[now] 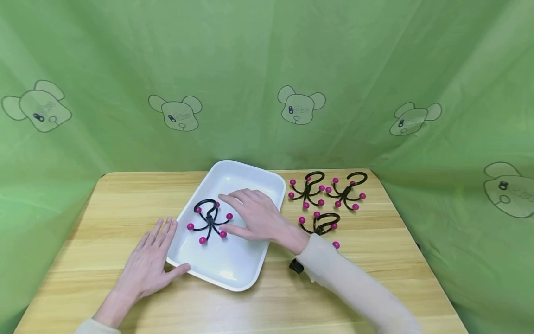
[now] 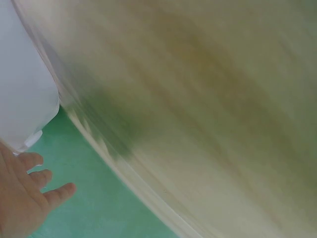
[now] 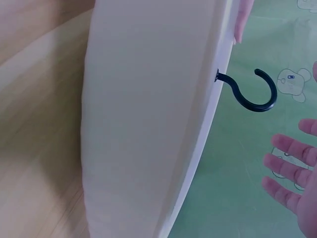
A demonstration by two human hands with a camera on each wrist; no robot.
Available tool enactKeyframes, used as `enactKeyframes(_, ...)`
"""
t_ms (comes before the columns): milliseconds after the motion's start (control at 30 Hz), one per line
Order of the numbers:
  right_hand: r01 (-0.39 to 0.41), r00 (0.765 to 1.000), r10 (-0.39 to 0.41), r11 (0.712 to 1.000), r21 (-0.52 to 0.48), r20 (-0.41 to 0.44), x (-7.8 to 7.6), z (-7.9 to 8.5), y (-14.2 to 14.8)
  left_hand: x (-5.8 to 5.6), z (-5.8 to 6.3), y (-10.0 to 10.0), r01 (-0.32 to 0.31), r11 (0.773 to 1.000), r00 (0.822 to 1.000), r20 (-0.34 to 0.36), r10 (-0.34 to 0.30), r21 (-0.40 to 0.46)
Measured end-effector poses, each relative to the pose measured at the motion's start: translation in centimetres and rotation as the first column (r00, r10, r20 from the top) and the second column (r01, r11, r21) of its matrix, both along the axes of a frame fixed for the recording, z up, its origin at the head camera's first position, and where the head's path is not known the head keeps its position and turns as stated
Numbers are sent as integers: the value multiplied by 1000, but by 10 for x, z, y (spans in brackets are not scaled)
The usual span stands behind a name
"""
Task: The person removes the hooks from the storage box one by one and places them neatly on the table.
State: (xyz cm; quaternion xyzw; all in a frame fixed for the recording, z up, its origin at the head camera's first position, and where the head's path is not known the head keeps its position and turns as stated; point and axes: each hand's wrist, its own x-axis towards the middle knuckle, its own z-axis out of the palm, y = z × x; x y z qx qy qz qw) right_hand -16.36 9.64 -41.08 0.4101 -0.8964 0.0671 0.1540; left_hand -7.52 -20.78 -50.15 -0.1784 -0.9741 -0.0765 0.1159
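Observation:
A black multi-arm hook hanger [image 1: 210, 220] with pink ball tips lies inside the white tray [image 1: 246, 260]. My right hand [image 1: 259, 217] is over the tray just right of this hanger, thumb and fingers spread, holding nothing. In the right wrist view the hanger's curved hook [image 3: 266, 105] rises above the tray rim, apart from the right fingers [image 3: 290, 171]. My left hand [image 1: 146, 264] rests at the tray's left side with straight fingers, its thumb at the near left corner. The left wrist view shows those fingers [image 2: 59, 196] beside the tray corner [image 2: 29, 99].
To the right of the tray, two similar hangers [image 1: 307, 190] [image 1: 345, 192] lie at the back of the wooden table [image 1: 125, 199]. A third hanger [image 1: 320, 228] lies nearer, partly hidden by my right forearm. A green curtain [image 1: 238, 55] with mouse-head prints surrounds the table.

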Motion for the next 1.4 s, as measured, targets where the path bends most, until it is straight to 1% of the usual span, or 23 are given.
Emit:
enactKeyframes(167, -13, 1000, 13, 1000, 23, 1, -11, -3, -13, -1, 0, 0, 0, 1000, 1000, -3, 0, 1)
enactKeyframes(367, -4, 1000, 4, 999, 35, 8, -21, -5, -22, -2, 0, 0, 1, 1000, 1000, 0, -1, -2)
enactKeyframes(567, -14, 999, 11, 999, 48, 43, -29, -4, -28, -1, 0, 0, 2, 1000, 1000, -1, -2, 2)
enactKeyframes(800, -45, 997, 43, 998, 36, 56, -37, -5, -35, -1, 1, -1, -4, 1000, 1000, 17, 4, -7)
enactKeyframes(967, -65, 996, 62, 996, 55, 65, -41, -8, -39, -1, 1, -1, -3, 1000, 1000, 16, 4, -8)
enactKeyframes(1167, -67, 995, 62, 995, 72, 75, -43, -12, -42, 0, 1, 0, -5, 1000, 1000, 12, 5, -6)
enactKeyframes(1400, -87, 996, 86, 995, 39, 29, -43, -14, -47, 0, 1, 0, -9, 1000, 1000, 18, 9, 3)
